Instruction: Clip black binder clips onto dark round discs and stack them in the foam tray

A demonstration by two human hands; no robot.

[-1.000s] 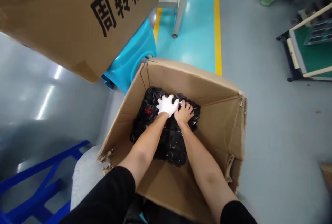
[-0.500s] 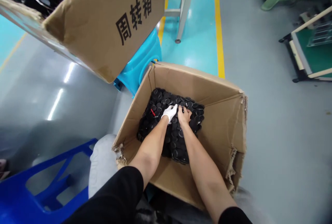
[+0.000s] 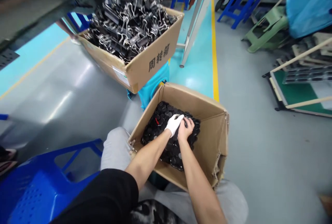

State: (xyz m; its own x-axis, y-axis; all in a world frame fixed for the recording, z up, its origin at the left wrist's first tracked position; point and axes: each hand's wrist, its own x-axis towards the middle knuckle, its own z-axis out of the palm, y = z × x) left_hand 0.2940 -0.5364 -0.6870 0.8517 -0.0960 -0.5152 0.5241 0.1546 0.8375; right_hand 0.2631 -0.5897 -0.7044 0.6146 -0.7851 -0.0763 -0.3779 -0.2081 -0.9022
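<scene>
"How are the two arms placed?"

"Both reach forward and down into an open cardboard box (image 3: 210, 132). The left forearm slants inward from a black sleeve (image 3: 114, 189), and the right one, bare, comes up from the lower right, so the hands meet over the black discs (image 3: 172, 149)."

"And the hands themselves?"

"The left hand (image 3: 173, 125) wears a white glove with its wrist bare. It's angled toward the other, its fingertips by the bare fingers. The right hand (image 3: 185, 129) has no glove; its fingers are bent over toward the glove."

"What about the grip?"

"On the right it's partly closed, fingers curled, with something small and dark showing among them. I can't tell whether that's held or just seen through the gap. On the left the fingers and thumb bend slightly, with a dark spot between them; I can't tell how closed that grip is, or whether it has hold of anything."

"Where are the discs?"

"Heaped in the bottom of the box, under and around the hands. A small red piece (image 3: 157, 121) lies on them, left of the glove."

"Anything beyond?"

"Another carton (image 3: 153, 63), piled with binder clips (image 3: 129, 26), above a light blue stool (image 3: 151, 87)."
</scene>
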